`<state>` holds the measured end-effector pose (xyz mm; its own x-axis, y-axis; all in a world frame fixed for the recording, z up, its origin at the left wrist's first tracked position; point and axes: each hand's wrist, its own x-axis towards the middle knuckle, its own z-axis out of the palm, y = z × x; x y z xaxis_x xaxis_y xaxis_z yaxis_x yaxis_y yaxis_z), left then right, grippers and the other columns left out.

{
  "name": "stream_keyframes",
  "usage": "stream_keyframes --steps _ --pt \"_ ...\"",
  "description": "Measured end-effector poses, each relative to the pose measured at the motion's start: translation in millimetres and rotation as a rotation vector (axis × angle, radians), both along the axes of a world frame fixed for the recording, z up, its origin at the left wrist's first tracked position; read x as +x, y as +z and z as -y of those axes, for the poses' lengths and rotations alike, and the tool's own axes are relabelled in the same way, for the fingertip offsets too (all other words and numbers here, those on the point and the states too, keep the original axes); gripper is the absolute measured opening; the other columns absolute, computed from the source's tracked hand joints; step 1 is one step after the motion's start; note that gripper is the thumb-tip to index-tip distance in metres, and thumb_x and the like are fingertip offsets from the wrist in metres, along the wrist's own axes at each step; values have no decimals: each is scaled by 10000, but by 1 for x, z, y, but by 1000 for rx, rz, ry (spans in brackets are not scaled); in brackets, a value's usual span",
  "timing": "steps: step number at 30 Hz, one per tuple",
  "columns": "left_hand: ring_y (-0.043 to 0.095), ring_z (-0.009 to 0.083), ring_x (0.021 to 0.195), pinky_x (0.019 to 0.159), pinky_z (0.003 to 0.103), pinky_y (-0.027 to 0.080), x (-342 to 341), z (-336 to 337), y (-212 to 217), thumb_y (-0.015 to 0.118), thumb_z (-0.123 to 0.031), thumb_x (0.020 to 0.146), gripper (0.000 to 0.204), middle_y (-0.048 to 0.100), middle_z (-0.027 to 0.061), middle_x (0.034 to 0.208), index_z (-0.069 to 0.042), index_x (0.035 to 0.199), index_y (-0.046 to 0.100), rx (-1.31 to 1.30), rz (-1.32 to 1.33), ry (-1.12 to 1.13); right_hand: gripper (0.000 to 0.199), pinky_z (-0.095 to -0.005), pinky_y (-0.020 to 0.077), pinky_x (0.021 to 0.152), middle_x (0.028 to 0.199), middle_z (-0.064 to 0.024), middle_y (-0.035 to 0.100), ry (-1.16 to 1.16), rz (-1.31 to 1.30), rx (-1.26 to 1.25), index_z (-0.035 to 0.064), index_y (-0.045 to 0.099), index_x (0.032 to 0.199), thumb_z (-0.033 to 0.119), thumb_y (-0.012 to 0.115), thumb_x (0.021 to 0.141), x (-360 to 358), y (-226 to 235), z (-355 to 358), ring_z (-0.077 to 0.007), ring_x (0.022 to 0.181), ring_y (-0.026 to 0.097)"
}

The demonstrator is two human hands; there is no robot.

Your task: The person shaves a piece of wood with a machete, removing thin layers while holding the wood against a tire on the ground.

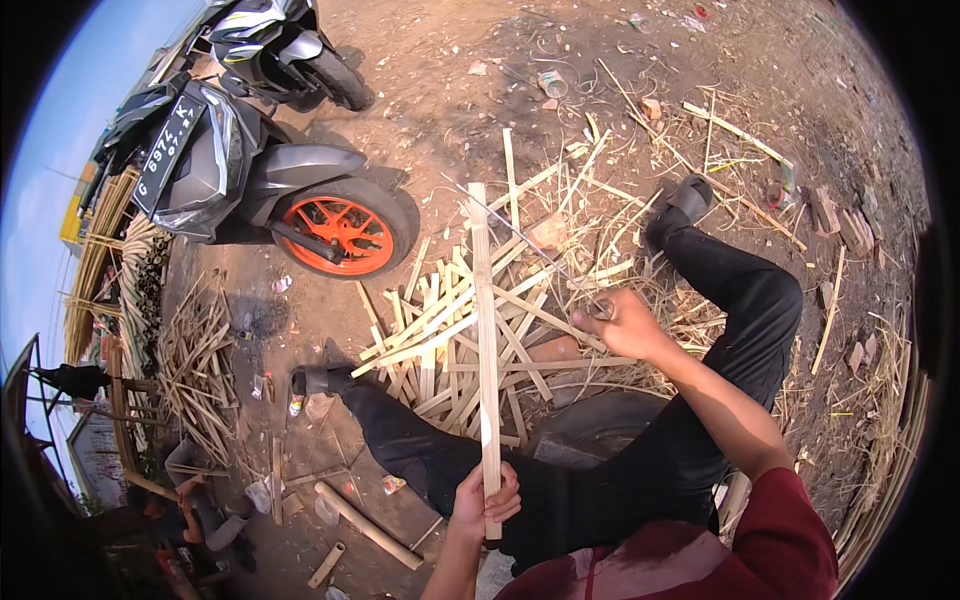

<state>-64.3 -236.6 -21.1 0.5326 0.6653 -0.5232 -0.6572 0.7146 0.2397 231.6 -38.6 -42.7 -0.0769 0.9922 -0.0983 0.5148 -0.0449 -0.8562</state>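
left hand [483,500] clamped on bamboo slat [484,330], upright over lap | right hand [622,325] gripping thin blade [520,238] | step: likely splitting or trimming slat | next: steady blade alignment | cut strips [450,340] piled on ground [420,80]

Pale, matt split-bamboo strip [486,340]; thin shiny metal blade [520,238]; dusty rough ground [450,90].

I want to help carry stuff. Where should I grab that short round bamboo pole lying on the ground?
Probably around the middle of the bamboo pole, coming down from above. It lies flat and slanted on bare dirt, so fingers can wrap across its round sides, and a middle grip should keep it level.
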Motion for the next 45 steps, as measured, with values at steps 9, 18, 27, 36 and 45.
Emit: stream_keyframes --steps 9,18,27,36,45 --pt "287 59 381 367 227 302 0 5 -10 288 -349 1084 503 323 -40 534 32 1029 611 76 143 46 431 -409 481 633 686 -174 666 99 -318 -120 -33 729 909 398 723 882 -26 30 5 -223 640 630" --pt "327 77 428 401 237 305 7 -17 -4 332 -410 1090 519 371 -15 608 38 1108 593 225 -163 99 343 -310 477 596 708 -72 694 94 -388 -274 -43 723 924 299 739 909 -40 39 26 -123 629 595" --pt "514 58 748 684 232 418 55 -73 -7 582 -264 1044 284 568 -21 833 -11 1084 704 410 -968 241 273 -305 509 650 723 -62 690 110 -446 -241 -16 745 912 255 769 895 -63 49 44 -116 687 624" --pt "577 167 1018 906 316 455 61 -84 -16 620 -222 1009 320 607 88 1167 2 1236 650 692 -1178 144 119 -235 387 454 724 -4 632 202 -750 -440 40 713 921 149 757 901 -46 35 64 -51 536 514" --pt "542 346 1225 1046 462 377 -8 -171 -68 725 -295 900 405 608 138 1302 -88 1241 653 1383 -1513 -419 247 -259 402 463 761 -57 615 50 -881 -857 1 651 967 132 765 793 10 63 49 -101 570 535"
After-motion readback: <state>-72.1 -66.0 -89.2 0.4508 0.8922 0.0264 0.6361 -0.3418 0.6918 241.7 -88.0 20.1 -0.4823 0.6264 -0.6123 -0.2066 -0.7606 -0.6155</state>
